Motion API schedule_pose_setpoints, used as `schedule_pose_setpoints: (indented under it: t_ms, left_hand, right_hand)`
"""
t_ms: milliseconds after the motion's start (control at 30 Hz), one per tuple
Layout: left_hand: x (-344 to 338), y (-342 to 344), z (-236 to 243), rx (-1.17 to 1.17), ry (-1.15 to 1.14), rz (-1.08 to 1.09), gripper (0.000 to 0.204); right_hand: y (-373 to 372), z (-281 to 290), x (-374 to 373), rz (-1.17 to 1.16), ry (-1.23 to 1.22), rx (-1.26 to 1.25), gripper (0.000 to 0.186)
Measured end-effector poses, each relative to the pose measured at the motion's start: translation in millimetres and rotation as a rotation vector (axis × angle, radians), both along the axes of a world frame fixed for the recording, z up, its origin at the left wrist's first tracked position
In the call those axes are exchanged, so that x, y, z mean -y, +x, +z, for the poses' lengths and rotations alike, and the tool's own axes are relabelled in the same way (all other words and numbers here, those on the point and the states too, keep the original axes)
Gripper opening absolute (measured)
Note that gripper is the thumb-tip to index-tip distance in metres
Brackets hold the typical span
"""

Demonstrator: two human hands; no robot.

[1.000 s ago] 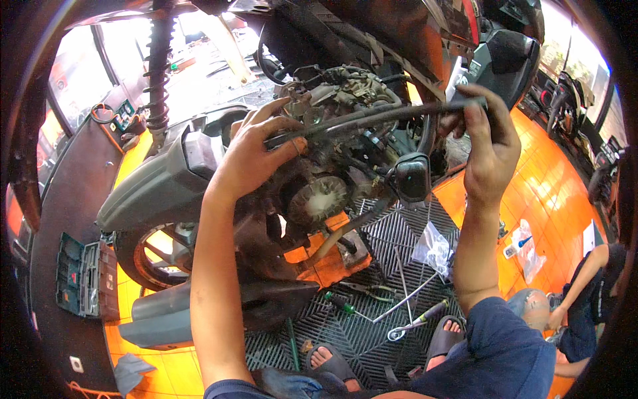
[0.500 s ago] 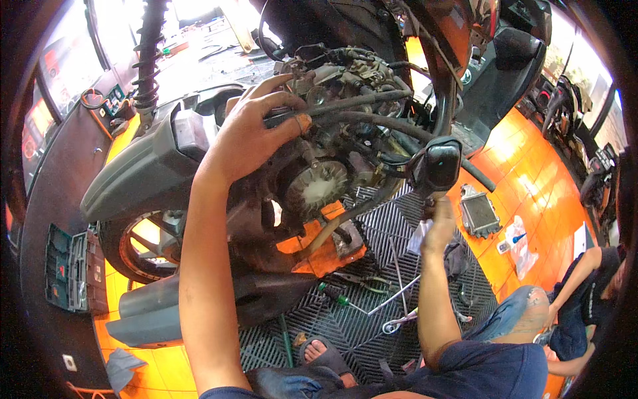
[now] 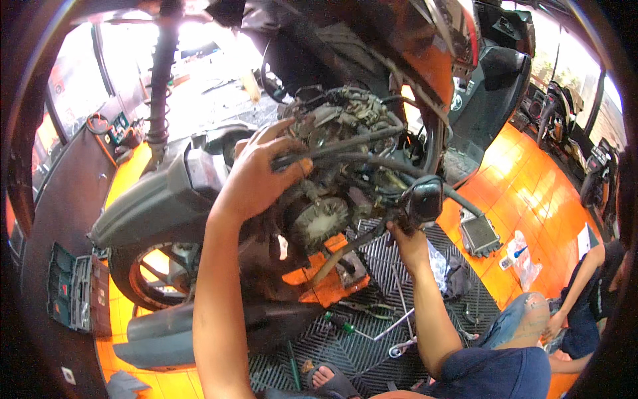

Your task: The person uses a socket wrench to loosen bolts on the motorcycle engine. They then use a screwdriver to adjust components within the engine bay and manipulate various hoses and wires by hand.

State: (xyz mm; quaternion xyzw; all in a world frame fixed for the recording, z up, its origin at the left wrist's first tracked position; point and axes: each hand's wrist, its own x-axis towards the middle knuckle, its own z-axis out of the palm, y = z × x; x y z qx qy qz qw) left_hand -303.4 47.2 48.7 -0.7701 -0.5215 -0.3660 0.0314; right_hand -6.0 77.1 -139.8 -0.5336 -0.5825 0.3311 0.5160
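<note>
A partly stripped scooter stands in front of me, its greasy engine (image 3: 345,113) bare. My left hand (image 3: 266,166) is over the engine's left side, fingers and thumb closed around a black rubber hose (image 3: 359,141) that runs off to the right. To the right of the engine hangs a glossy black box-shaped part (image 3: 425,198) with hoses beside it. Just under that part is my right hand (image 3: 409,243), its fingers curled, by a hose (image 3: 362,241). What those fingers hold is hidden. Below the left hand shows a round finned cover (image 3: 319,219).
A green-handled screwdriver (image 3: 340,323), pliers (image 3: 369,308) and a ring wrench (image 3: 401,348) lie on the black ribbed mat (image 3: 279,356). A radiator (image 3: 480,234) rests on orange tiles. An opened toolbox (image 3: 80,289) is at left. Another person (image 3: 578,299) sits at right.
The view has shifted, so the scooter appears lower. My right hand has moved left and down relative to the black box-shaped part. My left hand keeps its grip on the hose.
</note>
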Motion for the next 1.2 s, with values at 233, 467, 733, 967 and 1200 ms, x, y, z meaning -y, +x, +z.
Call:
schedule_pose_setpoints:
  t_ms: [233, 467, 733, 967, 1200]
  left_hand:
    - [-2, 4, 9, 0.065, -0.060, -0.010, 0.032]
    - [-4, 5, 9, 0.104, -0.087, -0.030, 0.030]
    - [-1, 9, 11, 0.121, -0.108, -0.001, 0.031]
    - [3, 46, 24, -0.181, 0.054, 0.035, 0.050]
    - [-15, 76, 17, -0.218, 0.068, 0.029, 0.060]
  right_hand:
    - [-10, 53, 33, 0.108, 0.507, 0.340, 0.041]
    - [-51, 101, 0, 0.180, 0.718, 0.583, 0.068]
    - [-45, 119, 7, 0.297, 0.792, 0.561, 0.056]
    - [-11, 96, 18, 0.858, 0.684, 1.019, 0.046]
    - [60, 122, 5, 1.318, 1.292, 1.329, 0.026]
